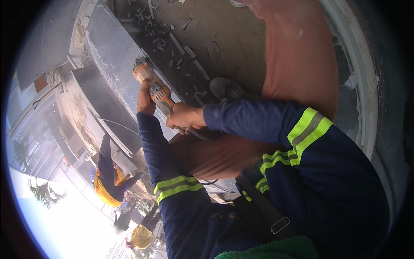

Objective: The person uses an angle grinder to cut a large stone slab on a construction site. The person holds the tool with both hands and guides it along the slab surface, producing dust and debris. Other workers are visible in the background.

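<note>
An orange and grey angle grinder (160,93) is held in both my hands, its head against the near edge of a long grey slab (113,41). My left hand (145,99) is closed round the front of the grinder, close to its head. Further back, my right hand (186,116) grips the rear handle, where a dark cord runs off. Pale dust coats part of the slab's face around the tool. The disc itself cannot be made out clearly.
Broken strips and chips (183,49) litter the ground beside the slab. My dark shoe (226,88) stands close to them. Another dark slab (101,93) lies to the left. Beyond it, a person in a yellow top (105,187) bends over, with another person (141,236) farther off.
</note>
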Motion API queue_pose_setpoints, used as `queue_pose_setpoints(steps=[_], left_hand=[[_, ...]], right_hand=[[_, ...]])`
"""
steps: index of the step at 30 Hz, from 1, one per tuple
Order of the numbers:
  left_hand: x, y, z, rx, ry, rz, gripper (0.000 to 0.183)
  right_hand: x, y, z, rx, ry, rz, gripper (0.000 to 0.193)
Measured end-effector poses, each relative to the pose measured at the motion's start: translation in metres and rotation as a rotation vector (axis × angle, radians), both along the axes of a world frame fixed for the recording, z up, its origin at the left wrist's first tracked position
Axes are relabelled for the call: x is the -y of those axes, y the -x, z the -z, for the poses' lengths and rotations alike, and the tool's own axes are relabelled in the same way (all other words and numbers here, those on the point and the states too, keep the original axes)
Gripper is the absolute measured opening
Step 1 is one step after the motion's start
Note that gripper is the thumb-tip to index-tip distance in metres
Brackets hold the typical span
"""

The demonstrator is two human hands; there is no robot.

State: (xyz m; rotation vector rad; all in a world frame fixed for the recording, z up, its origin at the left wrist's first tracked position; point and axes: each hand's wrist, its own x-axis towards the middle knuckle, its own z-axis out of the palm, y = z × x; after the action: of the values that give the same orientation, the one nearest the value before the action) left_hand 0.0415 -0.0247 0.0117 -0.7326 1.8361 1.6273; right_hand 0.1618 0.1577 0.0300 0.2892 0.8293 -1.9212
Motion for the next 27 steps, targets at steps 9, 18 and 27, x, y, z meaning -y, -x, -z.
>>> queue_pose_setpoints(steps=[9, 18, 27], left_hand=[[-0.0081, -0.0008, -0.0082, 0.002, -0.003, 0.018, 0.049], [-0.0066, 0.0009, -0.0073, 0.009, -0.007, 0.024, 0.048], [-0.0035, 0.0008, -0.0053, 0.018, 0.0, 0.034, 0.048]], right_hand=[[-0.0024, -0.001, -0.0024, -0.008, -0.022, -0.021, 0.018], [-0.0014, -0.0011, -0.0024, 0.0, -0.032, -0.009, 0.018], [-0.0038, -0.0013, -0.0035, -0.02, -0.025, -0.033, 0.019]])
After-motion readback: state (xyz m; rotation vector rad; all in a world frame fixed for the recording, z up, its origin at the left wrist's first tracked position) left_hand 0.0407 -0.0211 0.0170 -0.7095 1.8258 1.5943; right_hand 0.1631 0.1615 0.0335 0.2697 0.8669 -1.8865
